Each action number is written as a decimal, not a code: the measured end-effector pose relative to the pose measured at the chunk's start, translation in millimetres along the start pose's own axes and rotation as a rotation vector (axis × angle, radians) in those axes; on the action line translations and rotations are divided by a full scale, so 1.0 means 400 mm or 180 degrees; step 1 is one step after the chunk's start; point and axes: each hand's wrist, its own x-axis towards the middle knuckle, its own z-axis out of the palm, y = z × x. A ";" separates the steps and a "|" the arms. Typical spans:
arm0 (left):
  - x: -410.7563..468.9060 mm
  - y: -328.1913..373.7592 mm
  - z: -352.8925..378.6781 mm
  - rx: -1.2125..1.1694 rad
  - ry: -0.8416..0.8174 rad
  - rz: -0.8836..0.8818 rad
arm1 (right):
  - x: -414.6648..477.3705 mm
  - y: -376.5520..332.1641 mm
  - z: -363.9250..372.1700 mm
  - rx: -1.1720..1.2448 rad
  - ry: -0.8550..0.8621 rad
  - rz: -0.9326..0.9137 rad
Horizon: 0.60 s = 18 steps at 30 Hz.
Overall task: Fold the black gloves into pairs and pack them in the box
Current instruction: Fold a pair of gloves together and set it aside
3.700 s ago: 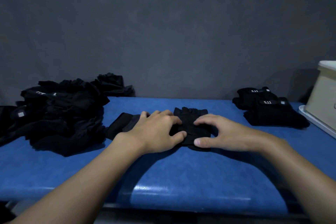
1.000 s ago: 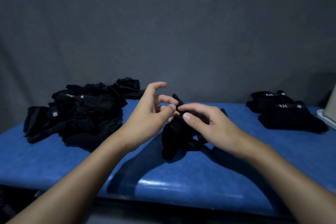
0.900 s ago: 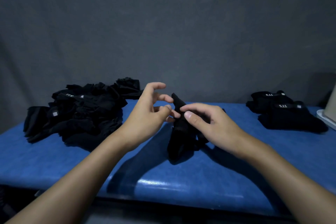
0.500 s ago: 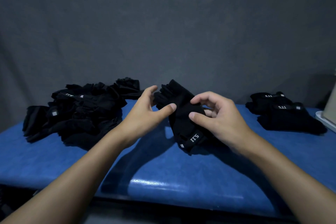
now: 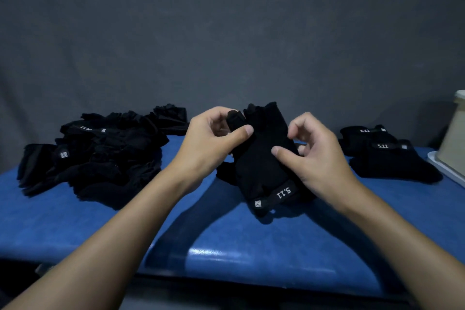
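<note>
A black glove pair (image 5: 264,163) with a white "5.11" wrist label is held up over the blue table (image 5: 226,241), its cuff end low and its finger end raised. My left hand (image 5: 211,141) pinches its upper left edge between thumb and curled fingers. My right hand (image 5: 314,156) grips its right side with the thumb on the front. A heap of loose black gloves (image 5: 95,156) lies at the left. Folded glove pairs (image 5: 385,156) lie at the right. The beige box (image 5: 453,141) shows at the right edge.
The box stands on a white tray or lid (image 5: 445,171) at the table's right end. A grey fabric backdrop (image 5: 226,33) hangs behind the table. The table's front edge (image 5: 226,277) runs just below my forearms.
The glove pair went from flat on the table to lifted and turned in both hands; its "5.11" label now faces me. My fingers have curled tighter on it since half a second ago.
</note>
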 end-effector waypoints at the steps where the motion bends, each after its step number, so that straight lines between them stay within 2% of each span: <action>1: 0.003 -0.004 0.005 -0.0027 -0.0019 -0.0103 | 0.002 0.001 -0.008 -0.0144 0.0020 -0.0087; 5: 0.012 -0.024 0.020 0.0203 -0.0318 -0.0628 | -0.001 0.005 -0.034 -0.0058 0.0078 -0.0029; 9: 0.012 -0.033 0.029 0.0384 -0.0486 -0.0842 | -0.004 0.008 -0.054 0.0204 0.0220 0.0138; 13: 0.010 -0.026 0.048 0.0361 -0.0744 -0.0894 | -0.002 0.001 -0.073 0.0663 0.0266 0.0288; 18: 0.008 -0.026 0.079 -0.0164 -0.0863 -0.0660 | 0.002 0.001 -0.090 0.0919 0.0196 0.0329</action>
